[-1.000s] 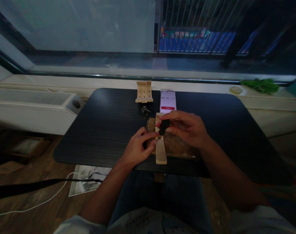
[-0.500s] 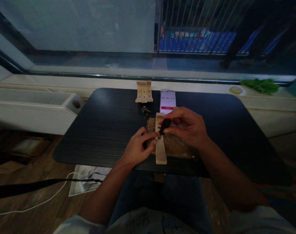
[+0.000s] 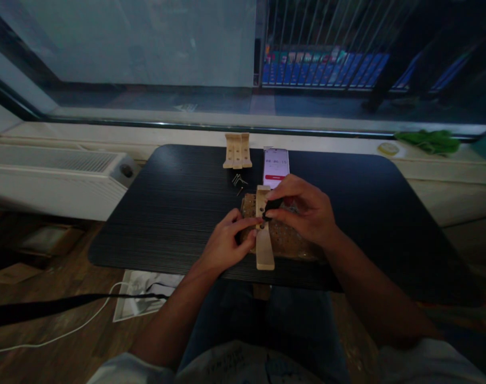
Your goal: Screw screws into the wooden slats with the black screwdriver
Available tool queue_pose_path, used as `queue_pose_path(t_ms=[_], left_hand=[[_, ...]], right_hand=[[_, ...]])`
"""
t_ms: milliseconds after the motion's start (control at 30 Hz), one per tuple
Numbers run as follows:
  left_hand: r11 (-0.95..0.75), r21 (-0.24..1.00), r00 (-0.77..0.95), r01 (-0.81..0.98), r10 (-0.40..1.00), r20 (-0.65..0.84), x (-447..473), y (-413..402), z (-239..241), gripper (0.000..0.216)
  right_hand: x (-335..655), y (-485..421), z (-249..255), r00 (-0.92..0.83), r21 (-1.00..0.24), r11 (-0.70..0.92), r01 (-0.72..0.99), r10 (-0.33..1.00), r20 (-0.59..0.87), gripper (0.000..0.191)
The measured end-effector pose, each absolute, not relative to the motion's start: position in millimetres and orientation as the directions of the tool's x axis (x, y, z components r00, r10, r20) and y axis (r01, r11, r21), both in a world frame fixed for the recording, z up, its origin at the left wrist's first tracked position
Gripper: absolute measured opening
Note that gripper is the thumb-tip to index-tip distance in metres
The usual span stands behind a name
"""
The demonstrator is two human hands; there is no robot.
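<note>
A pale wooden piece [image 3: 264, 249] with holes and an upturned far end lies lengthwise across a brown slab in clear plastic wrap [image 3: 293, 240]. At its left edge, my left hand [image 3: 225, 242] grips it between index finger and thumb, close to the holes. My right hand [image 3: 309, 210] pinches a small black tool [image 3: 272, 206] whose narrow end meets the wood near a hole; the tip itself is hidden by fingers. Several loose screws [image 3: 238, 181] lie on the dark table beyond the slab.
More pale wooden pieces with holes [image 3: 237, 151] stand side by side at the table's [image 3: 166, 213] back edge. Close beyond my right hand lies a lit phone [image 3: 276, 165]. A lemon half [image 3: 388, 149] and green leaves [image 3: 430, 142] rest on the windowsill. A radiator [image 3: 62, 178] is at left.
My right hand has shifted slightly, and the black tool has turned between its fingers, with less of it showing. My left hand and the wooden piece stay nearly in place.
</note>
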State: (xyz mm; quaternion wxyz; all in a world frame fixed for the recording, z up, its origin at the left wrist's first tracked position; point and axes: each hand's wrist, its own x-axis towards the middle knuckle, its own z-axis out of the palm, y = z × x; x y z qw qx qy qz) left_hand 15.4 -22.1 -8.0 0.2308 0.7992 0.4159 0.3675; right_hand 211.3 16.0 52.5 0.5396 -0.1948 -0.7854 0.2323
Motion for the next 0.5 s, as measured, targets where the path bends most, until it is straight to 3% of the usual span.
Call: queue_pose_path(t_ms=[100, 267, 500], left_hand=[[-0.557, 0.668, 0.382, 0.494, 0.829, 0.408, 16, -22, -7, 0.026], [-0.552, 0.673, 0.374, 0.492, 0.832, 0.409, 16, -22, -9, 0.025], [-0.537, 0.683, 0.373, 0.495, 0.841, 0.391, 16, -22, -8, 0.026]], right_hand=[[215, 17, 54, -0.401, -0.581, 0.814, 0.016, 0.538, 0.742, 0.026], [220, 13, 59, -0.541, -0.704, 0.706, -0.078, 0.563, 0.624, 0.026], [222, 13, 64, -0.522, -0.684, 0.728, 0.054, 0.604, 0.602, 0.026]])
